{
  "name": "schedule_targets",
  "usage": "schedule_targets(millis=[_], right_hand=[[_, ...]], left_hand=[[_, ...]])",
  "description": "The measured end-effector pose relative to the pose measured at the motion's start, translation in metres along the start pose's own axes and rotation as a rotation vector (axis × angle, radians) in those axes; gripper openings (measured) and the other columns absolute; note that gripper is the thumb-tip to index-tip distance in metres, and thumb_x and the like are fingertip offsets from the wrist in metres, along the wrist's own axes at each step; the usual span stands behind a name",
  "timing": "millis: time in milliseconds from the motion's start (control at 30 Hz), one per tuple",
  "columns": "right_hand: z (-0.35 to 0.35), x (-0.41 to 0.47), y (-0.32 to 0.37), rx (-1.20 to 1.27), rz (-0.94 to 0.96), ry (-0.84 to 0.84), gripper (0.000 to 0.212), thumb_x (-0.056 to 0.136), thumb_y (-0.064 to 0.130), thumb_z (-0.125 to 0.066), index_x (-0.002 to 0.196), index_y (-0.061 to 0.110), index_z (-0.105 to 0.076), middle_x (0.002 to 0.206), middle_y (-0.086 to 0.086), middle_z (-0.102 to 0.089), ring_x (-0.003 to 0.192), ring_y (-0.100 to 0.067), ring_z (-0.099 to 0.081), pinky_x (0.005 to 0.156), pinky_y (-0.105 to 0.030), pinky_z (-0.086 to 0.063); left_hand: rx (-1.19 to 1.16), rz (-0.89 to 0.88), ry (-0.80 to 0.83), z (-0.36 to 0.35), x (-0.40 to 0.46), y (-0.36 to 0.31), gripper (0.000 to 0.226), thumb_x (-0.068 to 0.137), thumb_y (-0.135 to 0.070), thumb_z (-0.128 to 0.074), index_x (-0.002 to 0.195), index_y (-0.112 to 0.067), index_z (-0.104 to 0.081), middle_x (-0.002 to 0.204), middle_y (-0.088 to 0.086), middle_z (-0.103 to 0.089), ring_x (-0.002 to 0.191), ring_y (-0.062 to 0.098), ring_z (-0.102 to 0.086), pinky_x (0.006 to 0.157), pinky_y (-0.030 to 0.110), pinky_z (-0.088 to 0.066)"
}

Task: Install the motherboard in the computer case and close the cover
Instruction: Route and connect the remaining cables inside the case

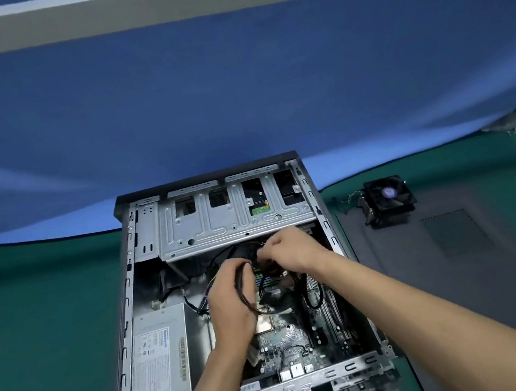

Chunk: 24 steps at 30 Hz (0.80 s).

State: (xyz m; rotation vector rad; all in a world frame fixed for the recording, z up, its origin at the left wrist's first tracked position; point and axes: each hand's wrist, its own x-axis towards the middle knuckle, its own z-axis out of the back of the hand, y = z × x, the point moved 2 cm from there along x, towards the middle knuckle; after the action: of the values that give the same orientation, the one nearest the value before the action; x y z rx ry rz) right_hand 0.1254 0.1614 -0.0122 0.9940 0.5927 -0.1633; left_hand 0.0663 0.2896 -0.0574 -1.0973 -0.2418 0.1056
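A: While the case (232, 299) is lying open on the green mat (49, 310), what are the hands doing?

B: Item one: left hand (232, 303), reaching over the middle of the case, fingers curling round a loop of black cables (248, 297) and gripping it. Item two: right hand (286, 251), working just under the drive cage (233, 215), fingers bunching together and pinching what looks like a connector; the part itself is too hidden to name.

A: Are the two hands touching?

B: Sitting very near each other; contact cannot be told.

A: And the board?

B: Item three: motherboard (287, 335), lying flat inside the case on its right half, partly showing under the left wrist and the cables. Item four: power supply (160, 357), sitting in the near left corner of the case, beside the board.

A: The cover?

B: Item five: cover (459, 249), lying flat on the mat just right of the case, off it. Item six: fan cooler (388, 201), resting on the cover's far end, well apart from both hands.
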Motion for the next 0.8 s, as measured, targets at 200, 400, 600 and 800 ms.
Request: schedule_targets(millis=[200, 400, 600, 800], right_hand=[[0.038, -0.022, 0.001, -0.761, 0.411, -0.556, 0.034, 0.100, 0.042, -0.037, 0.079, 0.021, -0.051, 0.073, 0.005, -0.057, 0.073, -0.021, -0.056, 0.055, -0.029, -0.030], [0.053, -0.024, -0.042, -0.757, 0.326, -0.586, 0.021, 0.100, 0.034, -0.037, 0.102, 0.017, -0.051, 0.102, 0.003, -0.055, 0.100, -0.017, -0.042, 0.065, -0.030, -0.039], [0.036, -0.016, -0.061, -0.662, 0.190, -0.643, 0.025, 0.097, 0.033, -0.042, 0.114, 0.014, -0.044, 0.108, -0.002, -0.043, 0.095, -0.018, -0.043, 0.063, -0.026, -0.033], [0.039, -0.015, -0.060, -0.661, 0.183, -0.669, 0.024, 0.097, 0.033, -0.041, 0.111, 0.014, -0.043, 0.105, -0.002, -0.044, 0.087, -0.016, -0.037, 0.059, -0.027, -0.032]], left_hand=[[-0.077, 0.518, 0.119, -0.015, 0.016, 0.043, 0.031, 0.084, 0.014, -0.044, 0.080, -0.009, -0.064, 0.063, 0.007, -0.064, 0.049, 0.027, -0.062, 0.047, 0.051, -0.054], [0.108, 0.401, 0.128, -0.033, 0.034, 0.061, 0.020, 0.085, 0.008, -0.056, 0.092, -0.004, -0.070, 0.079, 0.007, -0.071, 0.068, 0.018, -0.068, 0.061, 0.029, -0.057], [0.025, 0.475, 0.075, -0.040, 0.038, 0.068, 0.014, 0.086, 0.004, -0.061, 0.089, -0.004, -0.072, 0.076, 0.009, -0.071, 0.065, 0.023, -0.066, 0.065, 0.042, -0.057], [0.231, 0.188, 0.133, -0.041, 0.041, 0.055, 0.015, 0.087, -0.009, -0.065, 0.099, -0.005, -0.074, 0.081, -0.001, -0.070, 0.074, 0.015, -0.061, 0.073, 0.028, -0.049]])
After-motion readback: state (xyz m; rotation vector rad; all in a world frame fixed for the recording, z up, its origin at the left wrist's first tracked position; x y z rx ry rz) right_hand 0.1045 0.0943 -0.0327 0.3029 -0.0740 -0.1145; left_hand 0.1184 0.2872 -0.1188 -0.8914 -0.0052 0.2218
